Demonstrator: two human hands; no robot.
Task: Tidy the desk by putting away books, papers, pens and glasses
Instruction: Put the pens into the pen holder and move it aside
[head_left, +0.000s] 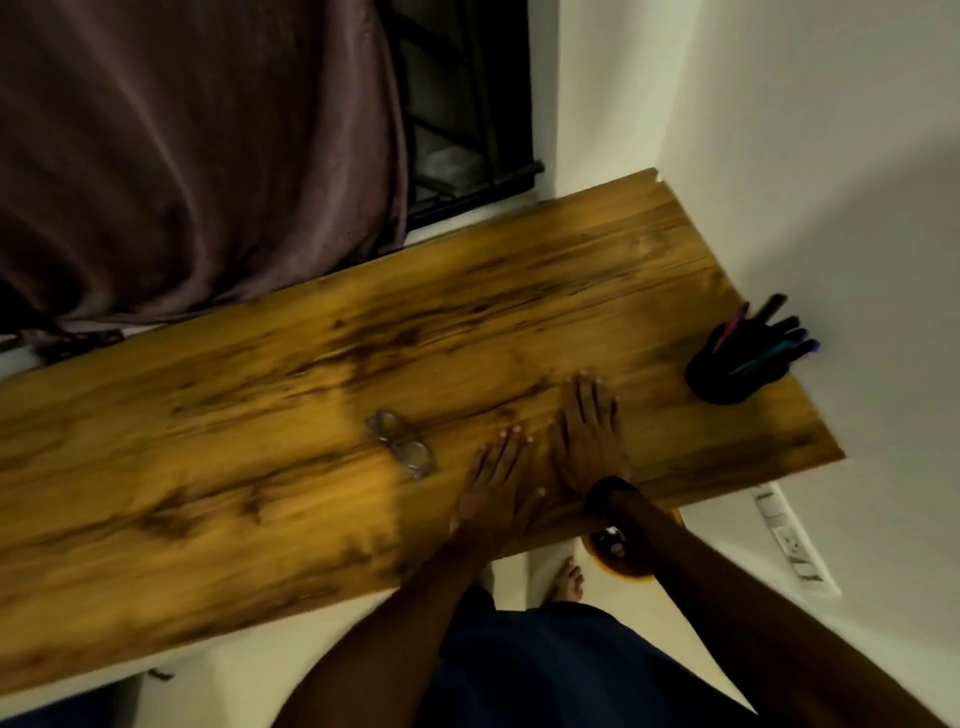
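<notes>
Both of my hands lie flat, palms down, on the wooden desk near its front edge. My left hand holds nothing and its fingers are spread. My right hand sits just to the right of it, also empty, with a dark band on the wrist. A pair of clear-framed glasses lies on the desk a short way left of my left hand. A black pen holder with several pens stands at the desk's right end against the wall.
A brown curtain hangs behind the desk on the left. A dark barred window is beside it. White walls close the right side. Below the desk's front edge I see a round orange object and a bare foot on a pale floor.
</notes>
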